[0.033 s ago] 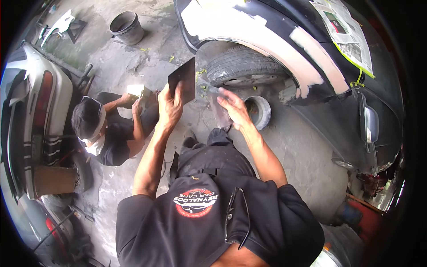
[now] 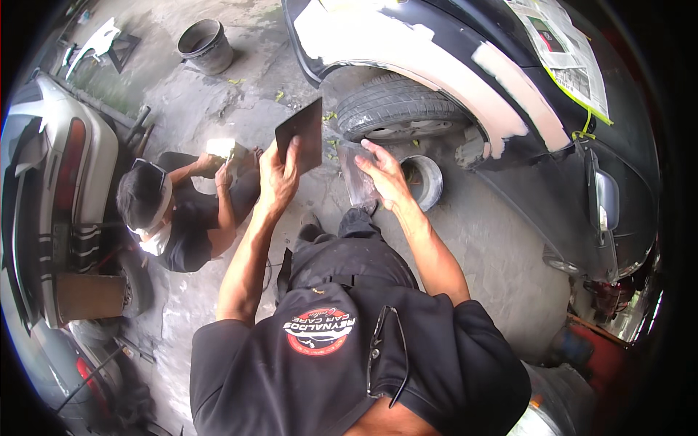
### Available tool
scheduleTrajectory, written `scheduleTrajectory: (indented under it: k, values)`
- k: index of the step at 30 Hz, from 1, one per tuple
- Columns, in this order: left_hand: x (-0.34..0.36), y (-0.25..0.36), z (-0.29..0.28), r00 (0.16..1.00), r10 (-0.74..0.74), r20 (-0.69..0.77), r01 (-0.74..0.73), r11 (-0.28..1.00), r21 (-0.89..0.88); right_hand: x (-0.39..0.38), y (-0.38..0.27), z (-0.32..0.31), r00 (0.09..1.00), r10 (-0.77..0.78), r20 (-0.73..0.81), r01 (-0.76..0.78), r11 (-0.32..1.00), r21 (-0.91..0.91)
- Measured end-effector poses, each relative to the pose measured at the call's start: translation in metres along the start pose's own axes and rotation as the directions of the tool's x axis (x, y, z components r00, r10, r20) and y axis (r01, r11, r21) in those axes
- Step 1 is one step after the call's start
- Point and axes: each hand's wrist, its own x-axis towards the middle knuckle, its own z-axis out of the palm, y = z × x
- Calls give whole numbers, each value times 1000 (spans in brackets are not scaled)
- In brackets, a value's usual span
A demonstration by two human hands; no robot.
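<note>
My left hand (image 2: 280, 174) is closed on a dark rectangular sheet (image 2: 308, 136), which looks like sandpaper and is held up at a slant with the thumb on its near face. To the right, my right hand (image 2: 383, 174) grips a thin, see-through rectangular sheet (image 2: 356, 173) by its right edge, fingers pointing up and left. The two sheets are apart. Beyond my hands is a dark car with a white and pinkish patched fender (image 2: 436, 65) above its tyre (image 2: 400, 109).
A pail (image 2: 429, 183) stands on the floor just right of my right hand, and a black bucket (image 2: 207, 47) is farther off. At left, a person (image 2: 174, 211) sits low beside a light-coloured car (image 2: 87, 145). Newspaper (image 2: 556, 54) is taped on the dark car.
The see-through sheet in my right hand has shifted a little and shows more sharply. The dark sheet in my left hand has moved slightly right.
</note>
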Motion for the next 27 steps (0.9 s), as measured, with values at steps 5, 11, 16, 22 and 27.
scheduleTrajectory:
  k: [5,11,16,22,27]
  values:
    - [-37,6,17,963,216,163,-232,969,81,13,-17,1,987,137,-84,-123,980,159]
    - [-72,4,18,869,156,469,-227,969,97,29,1,-19,840,342,-421,-105,864,493]
    - [-61,4,47,872,272,407,-354,925,140,25,12,1,820,401,-408,-95,799,594]
    - [-60,-84,35,951,0,309,-167,841,515,15,16,-17,846,156,-511,-36,971,236]
    - [-67,-9,46,850,130,511,-276,935,222,16,7,-16,911,-111,-398,-17,952,-305]
